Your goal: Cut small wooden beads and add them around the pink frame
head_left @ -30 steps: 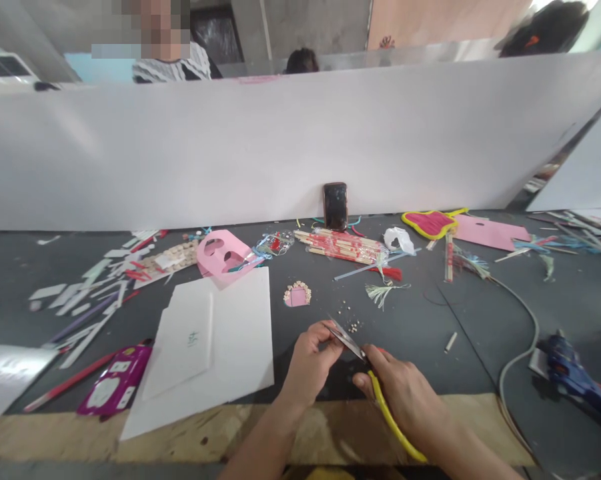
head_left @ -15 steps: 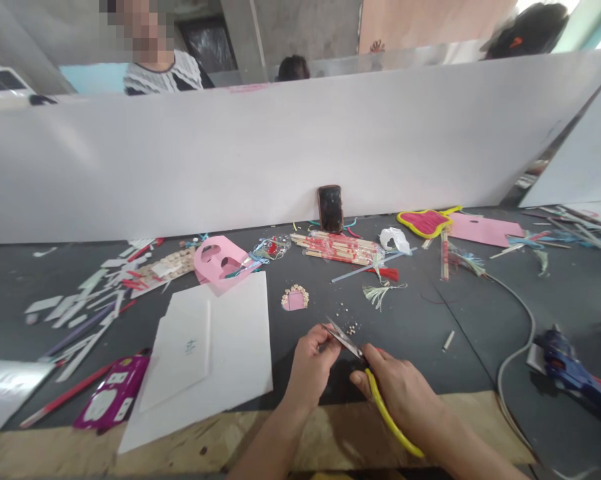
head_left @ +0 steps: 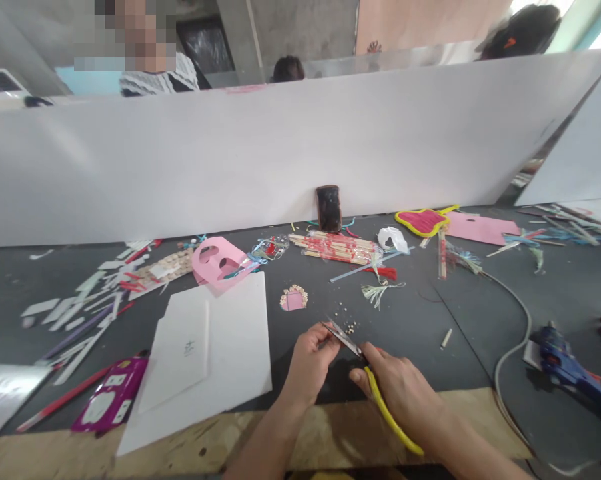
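Yellow-handled scissors (head_left: pixel 387 417) are in my right hand (head_left: pixel 397 387), blades pointing up and left. Their tips reach the fingers of my left hand (head_left: pixel 310 363), which are pinched together; whatever lies between them is too small to make out. Small pale beads or cut bits (head_left: pixel 350 327) are scattered on the dark table just beyond the blades. Behind my left hand lies a small pink piece (head_left: pixel 294 301) edged with beige bits.
White sheets (head_left: pixel 235 347) and a purple packet (head_left: pixel 113 393) lie left. A phone (head_left: pixel 329 208) leans on the white partition (head_left: pixel 220 160). Wrapped chopsticks (head_left: pixel 335 248) lie before it. A blue glue gun (head_left: pixel 570 363) with its cord rests right. People are beyond the partition.
The scissor blades look slightly closer together at my left fingertips. Both hands stay in nearly the same place, and the view has shifted a little.
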The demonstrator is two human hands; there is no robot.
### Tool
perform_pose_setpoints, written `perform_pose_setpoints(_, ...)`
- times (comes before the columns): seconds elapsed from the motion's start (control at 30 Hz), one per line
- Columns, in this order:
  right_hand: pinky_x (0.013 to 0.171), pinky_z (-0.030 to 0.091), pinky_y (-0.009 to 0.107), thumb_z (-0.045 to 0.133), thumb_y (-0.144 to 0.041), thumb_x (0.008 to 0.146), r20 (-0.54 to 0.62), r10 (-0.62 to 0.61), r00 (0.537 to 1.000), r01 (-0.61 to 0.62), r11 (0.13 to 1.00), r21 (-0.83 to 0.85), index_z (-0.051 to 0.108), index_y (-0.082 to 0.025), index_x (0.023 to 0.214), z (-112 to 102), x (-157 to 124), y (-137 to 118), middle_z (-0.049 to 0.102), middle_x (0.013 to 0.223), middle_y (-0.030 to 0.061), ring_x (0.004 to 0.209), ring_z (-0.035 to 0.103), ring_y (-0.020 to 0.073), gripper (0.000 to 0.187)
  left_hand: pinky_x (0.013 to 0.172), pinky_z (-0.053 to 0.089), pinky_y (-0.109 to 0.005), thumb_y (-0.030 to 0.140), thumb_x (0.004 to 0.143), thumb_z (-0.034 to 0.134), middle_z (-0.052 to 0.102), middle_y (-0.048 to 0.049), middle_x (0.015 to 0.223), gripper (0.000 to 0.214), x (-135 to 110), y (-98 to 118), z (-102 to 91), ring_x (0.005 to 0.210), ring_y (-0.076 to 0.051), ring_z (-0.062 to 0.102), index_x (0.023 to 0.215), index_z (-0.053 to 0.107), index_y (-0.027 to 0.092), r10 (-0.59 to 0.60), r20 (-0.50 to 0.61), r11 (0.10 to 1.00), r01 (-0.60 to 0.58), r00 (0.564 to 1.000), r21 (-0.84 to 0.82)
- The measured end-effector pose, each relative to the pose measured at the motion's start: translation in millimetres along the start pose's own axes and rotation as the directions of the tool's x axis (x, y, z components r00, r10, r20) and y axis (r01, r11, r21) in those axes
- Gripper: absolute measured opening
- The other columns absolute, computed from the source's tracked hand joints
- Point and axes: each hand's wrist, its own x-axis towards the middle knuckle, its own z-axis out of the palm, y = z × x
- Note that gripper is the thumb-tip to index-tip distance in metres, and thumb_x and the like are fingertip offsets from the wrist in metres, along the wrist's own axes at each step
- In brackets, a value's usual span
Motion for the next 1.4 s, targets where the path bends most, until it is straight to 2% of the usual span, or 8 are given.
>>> perform_pose_setpoints(0.17,0.05,0.035,0.027,0.036,-0.037,0.096,0.021,0.001,1.0,-0.001,1.0,0.006,0.046,-0.021,0.088,-3.3,2.3,-2.6,0.067,0.075,0.0049,0.065,0.066,0.0216,0.021,0.075,0.04,-0.026,0.026,0.075,0.06,0.058,-0.0012,0.073,0.014,1.6,-5.4,1.3,0.076,-0.016,0.052,0.068,0.064,0.014,-0.04,-0.027,0.996,0.038,0.999,-0.082)
perform_pose_setpoints(0.57,0.054,0.035,0.029,0.037,-0.038,0.095,0.043,0.019,0.999,-0.017,0.999,-0.031,0.048,-0.021,0.09,-1.2,5.3,-4.6,0.066,0.078,0.0054,0.069,0.066,0.0233,0.022,0.078,0.039,-0.026,0.027,0.076,0.061,0.061,-0.0011,0.072,0.015,0.8,-16.9,-2.0,0.076,-0.016,0.053,0.069,0.064,0.014,-0.065,-0.035,0.992,0.061,0.997,-0.107)
perform_pose_setpoints(0.73,0.055,0.037,0.028,0.039,-0.051,0.091,-0.003,-0.009,1.0,0.009,0.999,0.039,0.049,-0.02,0.098,-2.7,3.3,-0.3,0.065,0.084,0.0067,0.071,0.064,0.0223,0.033,0.076,0.039,-0.026,0.027,0.076,0.061,0.062,-0.0013,0.074,0.013,0.1,-15.0,-1.6,0.076,-0.016,0.053,0.073,0.064,0.015,-0.057,-0.045,0.995,0.052,0.997,-0.091)
perform_pose_setpoints(0.87,0.061,0.041,0.029,0.049,-0.046,0.087,-0.024,-0.017,1.0,0.018,0.998,0.055,0.046,-0.019,0.111,-4.9,0.8,2.5,0.065,0.094,0.0092,0.079,0.063,0.0236,0.036,0.076,0.04,-0.026,0.023,0.074,0.061,0.061,-0.0018,0.076,0.011,0.0,-13.9,-0.9,0.077,-0.016,0.053,0.069,0.065,0.014,-0.008,-0.045,0.996,0.004,0.999,-0.09)
perform_pose_setpoints(1.03,0.065,0.043,0.029,0.049,-0.048,0.087,-0.037,-0.08,0.996,0.084,0.987,0.138,0.048,-0.019,0.109,-6.8,-0.5,4.3,0.064,0.092,0.0087,0.078,0.062,0.0221,0.037,0.076,0.039,-0.026,0.019,0.068,0.062,0.06,-0.0013,0.073,0.009,2.0,-18.1,-2.3,0.074,-0.015,0.052,0.06,0.064,0.015,-0.053,-0.024,0.978,0.047,0.998,-0.204)
perform_pose_setpoints(1.23,0.057,0.04,0.026,0.038,-0.054,0.092,-0.023,-0.105,0.994,0.107,0.964,0.241,0.048,-0.02,0.097,-6.6,-2.0,7.1,0.064,0.08,0.0053,0.066,0.062,0.0188,0.036,0.076,0.04,-0.028,0.023,0.065,0.066,0.06,-0.0016,0.066,0.012,0.9,-19.3,-0.7,0.071,-0.015,0.052,0.057,0.062,0.014,-0.126,0.034,0.936,0.131,0.991,-0.326)
perform_pose_setpoints(1.33,0.052,0.037,0.025,0.036,-0.056,0.092,-0.04,-0.084,0.996,0.09,0.981,0.169,0.048,-0.021,0.091,-5.5,-2.8,7.9,0.063,0.074,0.0042,0.061,0.061,0.0191,0.037,0.076,0.04,-0.029,0.032,0.073,0.065,0.061,-0.0029,0.069,0.021,-1.8,-18.8,0.9,0.072,-0.016,0.053,0.065,0.064,0.013,-0.106,0.028,0.957,0.11,0.994,-0.27)
perform_pose_setpoints(1.4,0.052,0.037,0.026,0.035,-0.056,0.092,-0.062,-0.067,0.996,0.074,0.99,0.119,0.048,-0.02,0.092,-4.3,-3.2,7.7,0.063,0.074,0.0049,0.061,0.062,0.0204,0.039,0.077,0.041,-0.029,0.039,0.079,0.061,0.062,-0.0034,0.074,0.026,-3.7,-16.5,1.0,0.076,-0.018,0.055,0.071,0.064,0.014,-0.033,0.008,0.993,0.033,0.999,-0.118)
